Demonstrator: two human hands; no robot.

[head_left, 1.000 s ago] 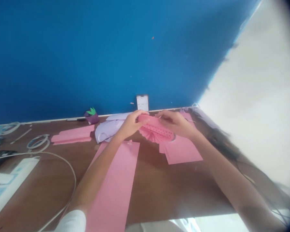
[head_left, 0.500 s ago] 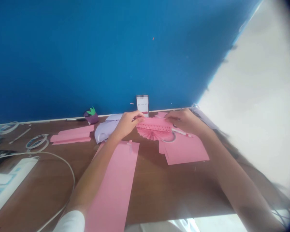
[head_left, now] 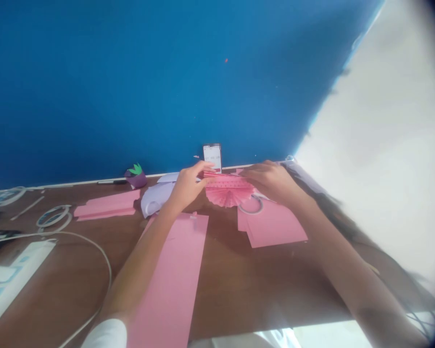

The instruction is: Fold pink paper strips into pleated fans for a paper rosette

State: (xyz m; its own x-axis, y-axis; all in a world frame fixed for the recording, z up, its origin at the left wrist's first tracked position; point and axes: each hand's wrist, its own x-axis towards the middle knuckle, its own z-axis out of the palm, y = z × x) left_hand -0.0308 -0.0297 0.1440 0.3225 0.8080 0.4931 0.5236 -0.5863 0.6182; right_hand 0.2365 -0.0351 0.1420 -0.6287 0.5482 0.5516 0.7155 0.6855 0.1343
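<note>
A pink pleated paper fan (head_left: 229, 195) hangs between my two hands, its folds spreading downward. Along its top runs a flat folded band with a row of dark marks. My left hand (head_left: 189, 184) pinches the band's left end between thumb and fingers. At the other end, my right hand (head_left: 271, 180) is closed on the band, its fingertips partly hidden. Just below the right hand, a roll of tape (head_left: 252, 205) lies on pink paper sheets (head_left: 277, 227). Under my left forearm stretches a long pink sheet (head_left: 177, 275).
A phone (head_left: 212, 157) leans against the blue wall behind my hands. To the left are lilac paper (head_left: 155, 195), folded pink paper (head_left: 107, 204), a purple paper pot with green leaves (head_left: 136, 178), tape rolls (head_left: 54, 216), a power strip (head_left: 20, 273) and a looping white cable (head_left: 107, 256).
The top flap of the pink paper has tipped over, so pleat edges now show along the top. My right hand has shifted left and covers more of the fan's right end.
</note>
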